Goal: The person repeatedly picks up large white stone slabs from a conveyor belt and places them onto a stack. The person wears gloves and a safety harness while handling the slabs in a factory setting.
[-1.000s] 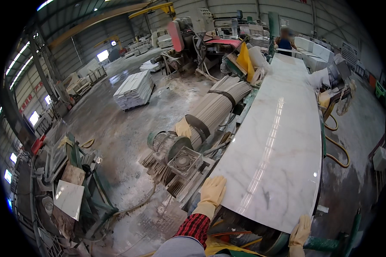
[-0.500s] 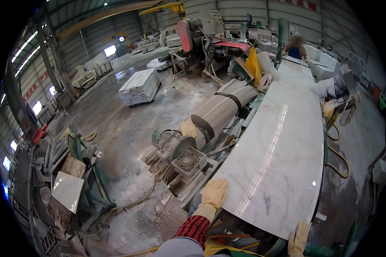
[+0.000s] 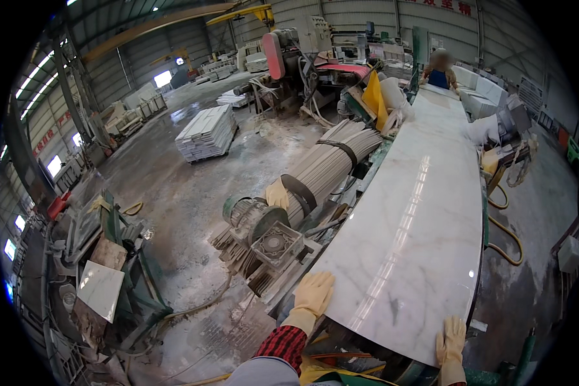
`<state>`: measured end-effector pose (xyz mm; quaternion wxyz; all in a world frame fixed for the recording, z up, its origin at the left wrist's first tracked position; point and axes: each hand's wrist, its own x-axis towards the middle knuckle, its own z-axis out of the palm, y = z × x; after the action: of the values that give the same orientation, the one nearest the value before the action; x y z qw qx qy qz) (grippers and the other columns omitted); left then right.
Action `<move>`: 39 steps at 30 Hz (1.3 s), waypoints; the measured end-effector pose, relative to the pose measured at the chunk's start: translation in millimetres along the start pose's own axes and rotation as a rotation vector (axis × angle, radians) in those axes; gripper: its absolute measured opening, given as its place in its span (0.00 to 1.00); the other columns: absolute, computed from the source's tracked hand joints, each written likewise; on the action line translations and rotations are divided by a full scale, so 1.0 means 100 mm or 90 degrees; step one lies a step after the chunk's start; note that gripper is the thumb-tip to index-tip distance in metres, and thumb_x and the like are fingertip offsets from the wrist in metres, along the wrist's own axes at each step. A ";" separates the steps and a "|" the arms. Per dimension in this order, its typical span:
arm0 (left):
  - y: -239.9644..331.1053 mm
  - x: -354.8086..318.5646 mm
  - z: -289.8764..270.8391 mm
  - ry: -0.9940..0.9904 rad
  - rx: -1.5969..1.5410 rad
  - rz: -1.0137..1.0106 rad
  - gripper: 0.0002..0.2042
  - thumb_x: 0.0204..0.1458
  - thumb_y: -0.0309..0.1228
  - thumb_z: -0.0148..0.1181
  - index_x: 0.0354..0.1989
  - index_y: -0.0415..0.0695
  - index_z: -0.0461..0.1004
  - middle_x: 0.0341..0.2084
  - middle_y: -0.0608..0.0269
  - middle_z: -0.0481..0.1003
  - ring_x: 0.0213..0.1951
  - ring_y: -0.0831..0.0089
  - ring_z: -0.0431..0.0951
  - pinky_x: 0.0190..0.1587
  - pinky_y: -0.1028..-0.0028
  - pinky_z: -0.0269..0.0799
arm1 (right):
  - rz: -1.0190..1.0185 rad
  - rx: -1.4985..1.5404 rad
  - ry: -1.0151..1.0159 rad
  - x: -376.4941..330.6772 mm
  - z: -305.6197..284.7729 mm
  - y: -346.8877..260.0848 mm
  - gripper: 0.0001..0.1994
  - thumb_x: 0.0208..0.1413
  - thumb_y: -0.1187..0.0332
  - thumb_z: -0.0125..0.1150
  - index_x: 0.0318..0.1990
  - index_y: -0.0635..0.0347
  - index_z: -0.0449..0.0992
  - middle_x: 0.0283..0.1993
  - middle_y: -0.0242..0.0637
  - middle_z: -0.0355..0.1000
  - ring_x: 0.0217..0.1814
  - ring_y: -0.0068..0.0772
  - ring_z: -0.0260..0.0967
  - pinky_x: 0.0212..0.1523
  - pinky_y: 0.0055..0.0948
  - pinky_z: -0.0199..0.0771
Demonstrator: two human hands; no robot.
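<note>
The white slab (image 3: 399, 219), glossy and faintly veined, ran from lower right to upper right of the frame. The gloved left hand (image 3: 313, 294) lay flat at its near left corner, fingers extended and close together; the gloved right hand (image 3: 451, 341), at the near right corner, had outstretched fingers slightly apart. With neither hand visibly wrapped around the edge, a slip seemed possible; uneven force between this end and the person (image 3: 439, 76) at the far end could have skewed the slab and chipped a corner. Its support was mostly hidden. Left of centre, the floor (image 3: 167, 193) looked patchily wet, bearing a tile stack (image 3: 206, 135); a yellow crane (image 3: 238, 14) crossed the top.
</note>
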<state>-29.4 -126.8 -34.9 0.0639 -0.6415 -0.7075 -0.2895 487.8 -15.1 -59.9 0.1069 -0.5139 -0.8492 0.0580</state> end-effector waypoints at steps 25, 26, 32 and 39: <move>0.05 -0.08 -0.04 -0.004 0.039 -0.014 0.18 0.61 0.35 0.62 0.58 0.44 0.79 0.59 0.53 0.79 0.63 0.52 0.76 0.68 0.52 0.66 | -0.027 0.013 0.129 0.83 0.11 0.40 0.32 0.59 0.66 0.69 0.71 0.62 0.69 0.75 0.59 0.66 0.79 0.67 0.57 0.82 0.57 0.52; 0.05 -0.08 -0.04 -0.005 0.041 -0.013 0.17 0.61 0.35 0.62 0.57 0.44 0.79 0.59 0.53 0.79 0.63 0.52 0.76 0.68 0.52 0.66 | -0.020 0.010 0.119 0.82 0.11 0.40 0.32 0.59 0.65 0.69 0.71 0.62 0.69 0.75 0.59 0.65 0.79 0.68 0.57 0.82 0.57 0.52; -0.02 -0.12 -0.01 -0.004 0.054 -0.004 0.16 0.60 0.34 0.61 0.55 0.45 0.79 0.58 0.55 0.80 0.61 0.54 0.77 0.67 0.53 0.67 | -0.019 0.023 0.135 0.79 0.16 0.41 0.31 0.62 0.62 0.65 0.72 0.62 0.70 0.76 0.60 0.65 0.80 0.68 0.56 0.82 0.57 0.53; -0.07 -0.16 0.11 0.004 0.076 -0.025 0.15 0.58 0.34 0.62 0.52 0.44 0.80 0.55 0.56 0.80 0.60 0.56 0.77 0.66 0.53 0.67 | 0.032 0.011 0.105 0.30 0.16 0.16 0.30 0.65 0.63 0.61 0.72 0.63 0.70 0.75 0.62 0.65 0.80 0.67 0.58 0.81 0.58 0.53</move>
<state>-30.2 -135.3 -54.1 0.0986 -0.6219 -0.7357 -0.2497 484.5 18.9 -75.5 0.1794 -0.5371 -0.8238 0.0256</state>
